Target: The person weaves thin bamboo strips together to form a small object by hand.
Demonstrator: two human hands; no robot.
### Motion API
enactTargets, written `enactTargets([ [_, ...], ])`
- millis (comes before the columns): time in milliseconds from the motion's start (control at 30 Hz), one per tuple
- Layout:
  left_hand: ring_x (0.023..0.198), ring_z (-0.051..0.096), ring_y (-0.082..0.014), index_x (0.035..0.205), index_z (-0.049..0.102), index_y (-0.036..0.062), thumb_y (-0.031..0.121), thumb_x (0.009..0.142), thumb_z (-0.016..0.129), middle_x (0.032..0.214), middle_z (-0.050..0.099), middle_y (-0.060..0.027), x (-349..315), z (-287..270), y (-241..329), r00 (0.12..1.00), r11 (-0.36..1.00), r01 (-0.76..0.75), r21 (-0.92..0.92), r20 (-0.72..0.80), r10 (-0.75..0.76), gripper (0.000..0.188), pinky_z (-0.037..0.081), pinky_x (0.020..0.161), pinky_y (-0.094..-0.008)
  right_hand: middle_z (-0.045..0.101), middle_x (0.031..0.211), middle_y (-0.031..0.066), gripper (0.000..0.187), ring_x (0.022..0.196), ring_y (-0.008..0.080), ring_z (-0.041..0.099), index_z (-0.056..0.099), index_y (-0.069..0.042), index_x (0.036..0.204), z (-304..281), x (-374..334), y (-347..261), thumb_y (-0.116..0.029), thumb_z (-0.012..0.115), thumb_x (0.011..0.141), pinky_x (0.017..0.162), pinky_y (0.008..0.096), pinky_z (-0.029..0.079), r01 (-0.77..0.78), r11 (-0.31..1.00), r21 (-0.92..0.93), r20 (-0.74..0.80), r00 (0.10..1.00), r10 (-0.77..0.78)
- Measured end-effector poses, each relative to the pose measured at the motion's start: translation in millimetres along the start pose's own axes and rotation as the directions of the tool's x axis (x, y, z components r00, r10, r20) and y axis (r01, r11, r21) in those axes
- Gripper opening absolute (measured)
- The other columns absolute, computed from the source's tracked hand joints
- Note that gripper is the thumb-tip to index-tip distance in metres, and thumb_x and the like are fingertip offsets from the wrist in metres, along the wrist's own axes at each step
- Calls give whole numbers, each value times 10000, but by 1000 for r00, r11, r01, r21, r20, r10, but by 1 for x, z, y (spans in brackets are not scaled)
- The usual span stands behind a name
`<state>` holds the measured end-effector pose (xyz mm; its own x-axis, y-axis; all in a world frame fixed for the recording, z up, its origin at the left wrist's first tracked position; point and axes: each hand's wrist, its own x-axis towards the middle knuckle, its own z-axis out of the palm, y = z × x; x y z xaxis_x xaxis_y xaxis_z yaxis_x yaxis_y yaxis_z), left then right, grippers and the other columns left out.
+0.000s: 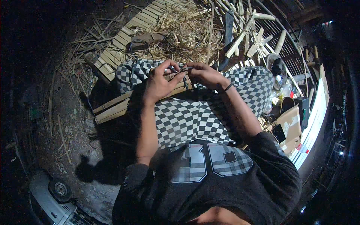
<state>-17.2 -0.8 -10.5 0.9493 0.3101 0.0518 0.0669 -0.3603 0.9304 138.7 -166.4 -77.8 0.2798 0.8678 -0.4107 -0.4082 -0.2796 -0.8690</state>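
Over my lap, my left hand (161, 84) and my right hand (209, 76) come close together, thumbs and fingertips pinched. Between them runs a thin dark cord (185, 80), looped or knotted, with a short end hanging down; its exact form is too small to tell. Beneath the hands lies a bundle of split bamboo slats (112, 108), which crosses my lap from the left. My left forearm hides part of the bundle, and its right end shows just below the cord. A dark band circles my right wrist.
A slatted bamboo bench (140, 20) ahead bears a heap of shavings (183, 33). A dark blade-like tool (229, 28) stands near loose bamboo pieces (240, 41). To the right are a phone (278, 133), cardboard (290, 122) and a bottle (303, 148). A vehicle (48, 198) stands lower left.
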Motion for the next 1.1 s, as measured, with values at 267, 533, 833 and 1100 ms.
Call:
enactTargets([
  [267, 806, 686, -159, 1010, 600, 50, 222, 881, 764, 895, 664, -51, 1, 4, -10, 998, 993, 64, -103, -16, -65, 270, 535, 688, -320, 682, 1134, 117, 480, 989, 152, 623, 578, 27, 1331, -1, 0, -2, -244, 668, 945, 868, 292, 509, -90, 986, -137, -110, 991, 75],
  [533, 786, 692, -174, 990, 608, 44, 198, 850, 758, 892, 675, -75, 4, 7, -16, 998, 998, 61, -32, -31, -62, 257, 537, 687, -338, 592, 860, -16, 211, 754, 89, 558, 590, -48, 1020, 1, -6, -17, -103, 732, 875, 665, 257, 459, 119, 973, 197, 101, 985, -141],
  [833, 762, 625, -69, 992, 613, 55, 75, 890, 720, 903, 631, 6, 5, 5, -7, 994, 988, 109, -107, 5, -109, 149, 531, 667, -238, 591, 855, -10, 154, 724, 103, 554, 597, -40, 1048, 6, -11, -22, -69, 674, 919, 648, 260, 444, 109, 954, 279, -3, 994, -113],
  [1100, 765, 642, -95, 1003, 621, 67, 109, 874, 731, 904, 651, -10, 4, 3, -9, 999, 999, 46, 27, -17, -46, 175, 535, 729, -292, 617, 872, -6, 156, 757, 109, 583, 623, -25, 1060, 15, -17, -34, -105, 681, 939, 683, 266, 477, 104, 947, 304, -14, 994, -105],
])
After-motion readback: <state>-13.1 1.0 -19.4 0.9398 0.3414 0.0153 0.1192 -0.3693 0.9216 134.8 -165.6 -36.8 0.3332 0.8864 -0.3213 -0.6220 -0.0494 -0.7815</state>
